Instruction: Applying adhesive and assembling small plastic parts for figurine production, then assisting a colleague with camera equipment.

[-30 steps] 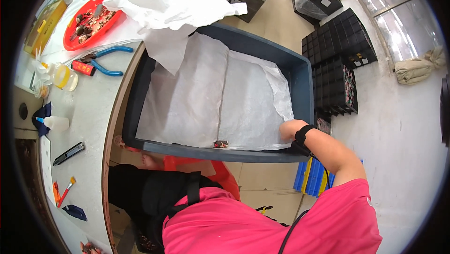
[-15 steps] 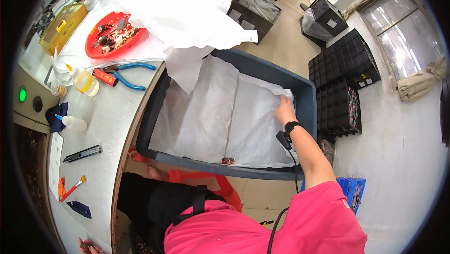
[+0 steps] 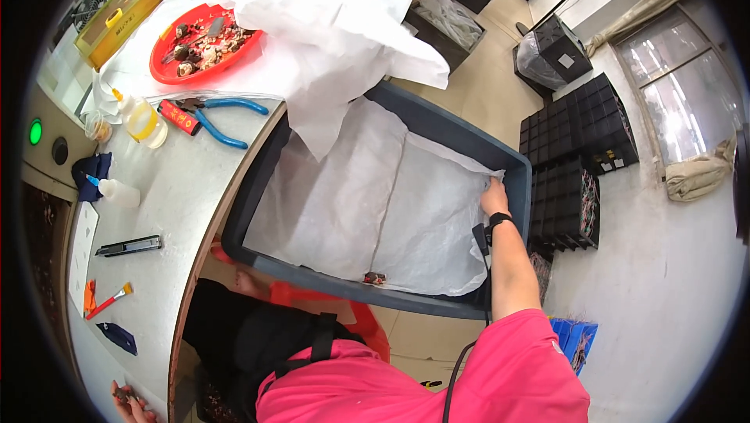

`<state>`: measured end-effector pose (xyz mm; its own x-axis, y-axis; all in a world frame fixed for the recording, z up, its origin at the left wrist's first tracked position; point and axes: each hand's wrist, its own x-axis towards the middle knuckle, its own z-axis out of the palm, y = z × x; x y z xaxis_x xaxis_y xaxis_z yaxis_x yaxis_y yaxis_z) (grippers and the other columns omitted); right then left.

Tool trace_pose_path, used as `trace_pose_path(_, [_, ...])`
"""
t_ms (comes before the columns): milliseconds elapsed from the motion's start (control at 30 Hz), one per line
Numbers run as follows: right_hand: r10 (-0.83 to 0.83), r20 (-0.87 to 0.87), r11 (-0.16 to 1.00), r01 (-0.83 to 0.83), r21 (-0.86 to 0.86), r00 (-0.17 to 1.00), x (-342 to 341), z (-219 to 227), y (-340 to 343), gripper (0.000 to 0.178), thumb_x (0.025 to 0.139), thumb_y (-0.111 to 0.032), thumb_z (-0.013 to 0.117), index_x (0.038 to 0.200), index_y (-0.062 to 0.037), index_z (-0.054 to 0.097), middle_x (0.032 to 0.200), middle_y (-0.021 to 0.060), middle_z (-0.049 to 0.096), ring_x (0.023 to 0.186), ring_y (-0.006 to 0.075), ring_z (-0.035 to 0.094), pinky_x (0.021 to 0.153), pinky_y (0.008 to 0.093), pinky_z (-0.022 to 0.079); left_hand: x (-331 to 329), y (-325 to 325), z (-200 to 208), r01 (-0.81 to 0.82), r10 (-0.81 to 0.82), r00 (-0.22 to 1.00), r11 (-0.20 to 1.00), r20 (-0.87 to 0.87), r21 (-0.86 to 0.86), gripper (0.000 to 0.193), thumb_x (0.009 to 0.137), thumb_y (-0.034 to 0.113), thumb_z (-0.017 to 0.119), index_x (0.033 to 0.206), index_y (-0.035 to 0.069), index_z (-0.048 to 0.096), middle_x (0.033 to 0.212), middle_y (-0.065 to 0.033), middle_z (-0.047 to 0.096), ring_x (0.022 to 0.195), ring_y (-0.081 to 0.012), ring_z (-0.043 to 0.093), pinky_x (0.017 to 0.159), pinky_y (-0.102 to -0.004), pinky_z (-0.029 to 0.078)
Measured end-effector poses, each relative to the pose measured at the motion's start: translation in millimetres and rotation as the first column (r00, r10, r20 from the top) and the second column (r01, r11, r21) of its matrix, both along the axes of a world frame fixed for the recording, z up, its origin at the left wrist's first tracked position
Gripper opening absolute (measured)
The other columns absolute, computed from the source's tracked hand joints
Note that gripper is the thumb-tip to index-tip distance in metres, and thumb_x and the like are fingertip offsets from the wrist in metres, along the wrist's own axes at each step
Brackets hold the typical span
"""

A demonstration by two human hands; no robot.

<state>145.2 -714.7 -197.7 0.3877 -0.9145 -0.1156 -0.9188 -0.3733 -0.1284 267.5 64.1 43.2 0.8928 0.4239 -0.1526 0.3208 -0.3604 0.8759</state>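
Left hand (image 3: 131, 406), between seven and eight o'clock, curls around a small dark lump (image 3: 123, 394); farther off, the right forearm (image 3: 517, 271) stretches out, right hand (image 3: 494, 198) pinching a white sheet (image 3: 445, 208) at three o'clock. Since a second ago this hand has moved from four o'clock in the grey tub (image 3: 461, 134) to three, and the sheet's crumpled edge lies flatter. Thin and faintly wrinkled, the sheet lines the rectangular tub.

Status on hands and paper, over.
Right hand at corner of paper. Left hand holds dark piece. Paper lines bin; small red-brown bit at paper's near edge.
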Motion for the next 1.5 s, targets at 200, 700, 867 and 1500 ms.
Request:
trace_pose_path(200, [0.149,-0.031,0.989,-0.149,0.003,0.988,15.2,46.5,7.7,0.040,0.085,-0.008,0.056,0.124,-0.0010,0.053,0.121,0.0259,0.055,0.110,0.0414,0.055,0.096,0.0439,0.046,-2.9,2.5,-3.4,-0.025,0.026,0.999,0.999,-0.041,0.027,0.032,0.094,0.018,0.057,0.123,0.004,0.053,0.108,-0.0093,0.062,0.087,-0.0172,0.058,0.072,-0.0291,0.047])
trace_pose_path(700, [0.132,0.051,0.987,-0.136,0.082,0.990,16.6,55.9,-10.2,0.037,0.082,-0.012,0.056,0.117,-0.0001,0.059,0.117,0.0235,0.062,0.115,0.0375,0.056,0.099,0.0400,0.044,-3.1,0.1,3.3,0.019,-0.019,1.000,1.000,-0.024,-0.005,0.033,0.094,0.015,0.057,0.124,0.003,0.052,0.108,-0.0080,0.062,0.090,-0.0156,0.056,0.076,-0.0287,0.045])
trace_pose_path(867, [0.236,-0.277,0.894,-0.096,0.439,0.932,20.0,103.9,38.0,0.020,0.078,-0.019,0.060,0.094,-0.0095,0.069,0.081,0.0089,0.069,0.071,0.0152,0.067,0.061,0.0309,0.053,-0.2,-6.5,3.5,0.008,-0.008,1.000,1.000,-0.001,0.000,0.030,0.094,0.015,0.057,0.121,0.004,0.053,0.101,-0.0059,0.063,0.079,-0.0129,0.056,0.067,-0.0259,0.044])
trace_pose_path(1500, [0.630,-0.578,0.694,-0.042,0.719,0.518,-21.2,98.3,101.6,0.018,0.065,-0.019,0.074,0.078,-0.0069,0.072,0.073,0.0080,0.068,0.067,0.0236,0.066,0.060,0.0369,0.051,-0.9,4.6,-5.3,-0.040,0.041,0.999,0.998,0.009,-0.049,0.038,0.093,0.012,0.055,0.130,0.007,0.048,0.107,-0.0049,0.057,0.079,-0.0094,0.050,0.065,-0.0206,0.040])
